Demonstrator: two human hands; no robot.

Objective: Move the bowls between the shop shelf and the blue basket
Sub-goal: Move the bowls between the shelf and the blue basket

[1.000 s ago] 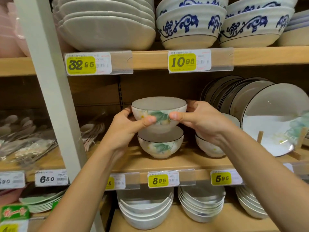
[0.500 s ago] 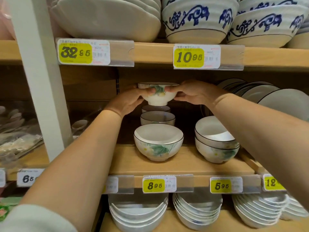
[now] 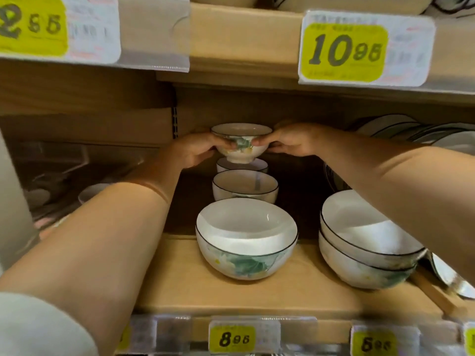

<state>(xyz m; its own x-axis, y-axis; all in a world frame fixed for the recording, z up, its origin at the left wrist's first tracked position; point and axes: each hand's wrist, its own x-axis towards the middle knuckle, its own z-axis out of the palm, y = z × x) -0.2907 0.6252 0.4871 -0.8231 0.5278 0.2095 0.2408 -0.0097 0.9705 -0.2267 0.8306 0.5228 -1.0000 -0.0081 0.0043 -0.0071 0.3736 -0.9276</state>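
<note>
Where the white upright post (image 3: 12, 201) closes off the left edge, blurred packets lie in the bay beside it, too smeared for me to name. Further right is my left hand (image 3: 195, 150), fingers curled round the left side of the small flowered bowl (image 3: 241, 143), thumb pressed on its near wall beside the green leaf print. I hold that bowl upright and level at the back of the shop shelf (image 3: 257, 291), just above the rear bowl (image 3: 259, 164); whether its foot touches that rim I cannot tell. In front of the rear bowl stands the middle bowl (image 3: 245, 186), and nearest the shelf edge the front bowl (image 3: 246, 237), all three upright in one row running toward me. Below the front bowl, the shelf lip carries the 8.95 tag (image 3: 234, 339). My right hand (image 3: 293, 142) grips the opposite side of the flowered bowl, thumb on the near wall and fingers wrapped behind. Right of the row sits a stack of two bowls (image 3: 365, 242), nested, partly under my right forearm. Behind it, dark-rimmed plates (image 3: 411, 134) stand on edge. Overhead hangs the 10.95 tag (image 3: 344, 50).
</note>
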